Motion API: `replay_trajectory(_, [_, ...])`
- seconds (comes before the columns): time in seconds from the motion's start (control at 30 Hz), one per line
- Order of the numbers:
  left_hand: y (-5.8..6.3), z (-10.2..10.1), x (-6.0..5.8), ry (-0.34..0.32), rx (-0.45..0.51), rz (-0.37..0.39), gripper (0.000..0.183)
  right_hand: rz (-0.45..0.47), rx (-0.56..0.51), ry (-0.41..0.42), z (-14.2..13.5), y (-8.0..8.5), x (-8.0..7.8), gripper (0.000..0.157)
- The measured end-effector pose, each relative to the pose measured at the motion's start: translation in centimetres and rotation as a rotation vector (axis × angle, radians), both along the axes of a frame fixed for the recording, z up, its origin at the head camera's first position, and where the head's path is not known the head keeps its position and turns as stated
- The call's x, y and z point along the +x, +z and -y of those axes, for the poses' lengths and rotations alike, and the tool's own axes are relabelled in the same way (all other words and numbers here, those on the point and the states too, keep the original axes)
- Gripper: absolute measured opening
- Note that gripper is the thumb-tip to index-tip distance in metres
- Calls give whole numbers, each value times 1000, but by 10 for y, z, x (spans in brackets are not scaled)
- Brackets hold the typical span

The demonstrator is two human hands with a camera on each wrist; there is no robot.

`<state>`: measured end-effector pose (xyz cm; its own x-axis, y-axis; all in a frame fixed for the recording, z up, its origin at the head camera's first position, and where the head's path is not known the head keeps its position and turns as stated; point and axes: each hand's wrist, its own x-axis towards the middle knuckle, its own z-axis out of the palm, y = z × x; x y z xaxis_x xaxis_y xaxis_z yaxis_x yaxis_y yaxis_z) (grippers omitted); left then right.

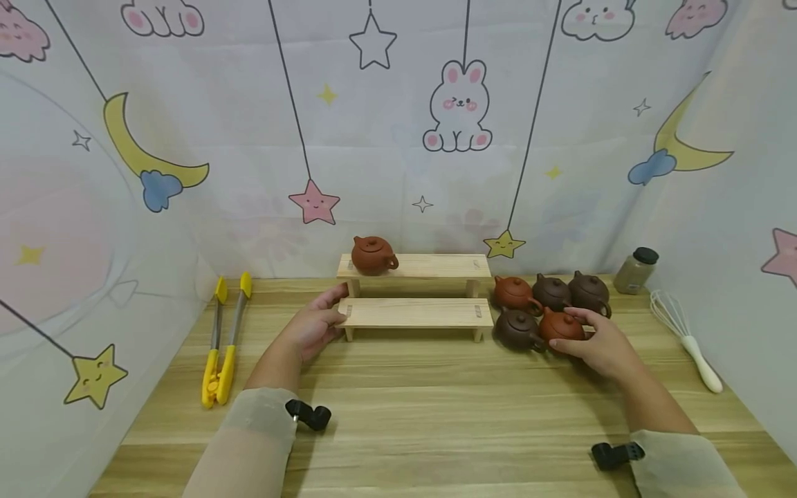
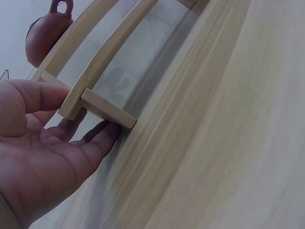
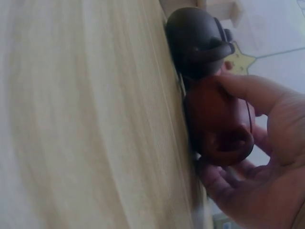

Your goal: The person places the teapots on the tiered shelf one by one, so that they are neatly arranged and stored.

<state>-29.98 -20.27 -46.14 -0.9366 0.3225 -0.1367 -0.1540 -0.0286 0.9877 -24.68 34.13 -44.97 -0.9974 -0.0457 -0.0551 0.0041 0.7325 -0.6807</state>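
My left hand [image 1: 311, 330] holds the left end of the lower wooden shelf [image 1: 416, 313], its thumb and fingers about the board's end and leg [image 2: 108, 109]. On the left of the upper wooden shelf [image 1: 436, 265] sits a reddish-brown teapot [image 1: 371, 256]. At the right, my right hand [image 1: 600, 346] grips another reddish-brown teapot [image 1: 560, 326] between thumb and fingers, low at the tabletop. Beside it stands a dark brown teapot [image 1: 518, 329]. Behind are a reddish teapot [image 1: 513, 293] and two dark teapots [image 1: 551, 292], [image 1: 588, 292].
Yellow-handled tongs [image 1: 223, 346] lie at the left on the wood-grain table [image 1: 423, 415]. A black-lidded jar [image 1: 636, 271] and a white-handled whisk [image 1: 688, 342] are at the right. A printed cloth [image 1: 398, 173] hangs behind and at both sides.
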Motion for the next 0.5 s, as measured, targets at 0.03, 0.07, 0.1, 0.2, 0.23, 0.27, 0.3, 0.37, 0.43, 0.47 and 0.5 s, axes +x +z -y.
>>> replay_trajectory(0.03, [0,0,0,0,0,2,78,1,-3,2,0,0,0,93])
replay_trajectory(0.07, [0,0,0,1,-2,2,78,0,-1,2,0,0,0,93])
replay_trajectory(0.1, [0,0,0,0,-2,2,78,-1,3,2,0,-1,0,93])
replay_trajectory(0.2, [0,0,-1,1,-7,2,78,-6,14,-2,0,-1,1,92])
replay_trajectory(0.23, [0,0,-1,2,-8,1,78,-6,17,-3,0,-1,1,91])
replay_trajectory(0.27, [0,0,-1,2,-8,1,78,-6,22,-5,0,-1,2,91])
replay_trajectory(0.3, [0,0,-1,3,-8,3,78,-6,23,-4,0,0,2,91])
replay_trajectory(0.37, [1,0,0,4,-5,6,78,-6,28,-8,0,3,3,91])
replay_trajectory(0.43, [1,-1,0,2,-4,6,77,-5,19,-19,1,7,4,92])
replay_trajectory(0.47, [2,-1,0,1,-4,8,78,-6,14,-27,1,10,4,93])
replay_trajectory(0.5, [2,-1,0,-1,-3,8,78,-8,0,-33,1,13,5,94])
